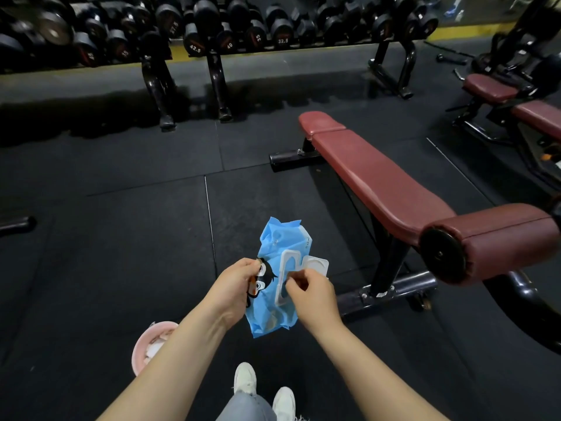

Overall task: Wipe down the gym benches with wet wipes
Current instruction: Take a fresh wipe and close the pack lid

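The person is standing on the rubber floor (pixel 121 238) with a blue wet-wipe pack (pixel 274 287) held out in front, and the likeliest trouble is at the pack's mouth — the right hand (pixel 315 294) is pinching at the opening under the raised white flip lid (pixel 315 264), and a sharp pull could be dragging out a clump of wipes instead of one, or tearing the sheet. The left hand (pixel 235 288) is gripping the pack by its printed side edge only, so the soft pack could be twisting or slipping as the pull comes. Both forearms are reaching forward and converging, the left grip closed round the pack's edge, the right grip narrow, thumb and fingertips nipping something pale at the opening — whether a wipe or the seal, I cannot tell. The red bench (pixel 379 183) is lying near to the right, untouched, and a pink bucket (pixel 142 354) is sitting by the left foot.
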Available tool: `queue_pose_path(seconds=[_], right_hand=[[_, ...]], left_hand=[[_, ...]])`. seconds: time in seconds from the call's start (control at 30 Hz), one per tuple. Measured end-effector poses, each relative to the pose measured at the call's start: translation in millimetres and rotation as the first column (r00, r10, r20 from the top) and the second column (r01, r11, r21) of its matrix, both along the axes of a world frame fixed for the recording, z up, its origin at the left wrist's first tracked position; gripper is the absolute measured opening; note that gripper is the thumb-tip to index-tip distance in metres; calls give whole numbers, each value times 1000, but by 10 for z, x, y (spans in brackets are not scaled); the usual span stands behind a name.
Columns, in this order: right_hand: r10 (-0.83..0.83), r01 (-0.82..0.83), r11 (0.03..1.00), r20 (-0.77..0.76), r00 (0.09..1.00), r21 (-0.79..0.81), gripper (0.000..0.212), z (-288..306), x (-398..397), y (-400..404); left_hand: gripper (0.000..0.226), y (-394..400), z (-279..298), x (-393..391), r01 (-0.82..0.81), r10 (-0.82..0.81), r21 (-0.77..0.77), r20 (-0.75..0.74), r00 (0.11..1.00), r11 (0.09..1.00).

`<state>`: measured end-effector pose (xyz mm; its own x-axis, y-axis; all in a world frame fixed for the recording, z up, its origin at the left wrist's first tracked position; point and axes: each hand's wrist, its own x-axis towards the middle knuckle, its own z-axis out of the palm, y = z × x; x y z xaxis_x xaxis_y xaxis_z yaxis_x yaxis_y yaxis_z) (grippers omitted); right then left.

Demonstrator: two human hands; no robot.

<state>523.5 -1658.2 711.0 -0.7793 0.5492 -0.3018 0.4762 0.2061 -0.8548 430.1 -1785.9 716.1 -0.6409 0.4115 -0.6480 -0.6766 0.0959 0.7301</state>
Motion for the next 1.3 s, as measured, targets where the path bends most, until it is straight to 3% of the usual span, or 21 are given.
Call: queue_pose_path(seconds=[0.33,0.67,0.77,0.9,1.13,1.3], right_hand=[[56,-56,996,0,998,-68,10,-23,85,151],[72,-128,909,-153,986,-396,21,31,158,265],[5,-112,863,-212,977,-493,26,77,131,313],[-132,-114,746,-313,941,-656,9,171,83,416],[-186,-79,772,-343,921,-631,26,195,86,636],[-395,-9,646,-345,851,-763,32,271,119,827]], left_hand=[[13,13,39,69,-4,4,6,-38,999,1000],[11,48,60,5,-166,161,-41,-110,981,985],[11,47,47,-19,-248,242,-48,-99,965,968],[7,16,13,-20,-322,320,-22,-62,945,947],[10,38,-47,-52,-385,374,-100,-114,920,917],[18,28,-146,-106,-447,439,-108,-88,894,888]])
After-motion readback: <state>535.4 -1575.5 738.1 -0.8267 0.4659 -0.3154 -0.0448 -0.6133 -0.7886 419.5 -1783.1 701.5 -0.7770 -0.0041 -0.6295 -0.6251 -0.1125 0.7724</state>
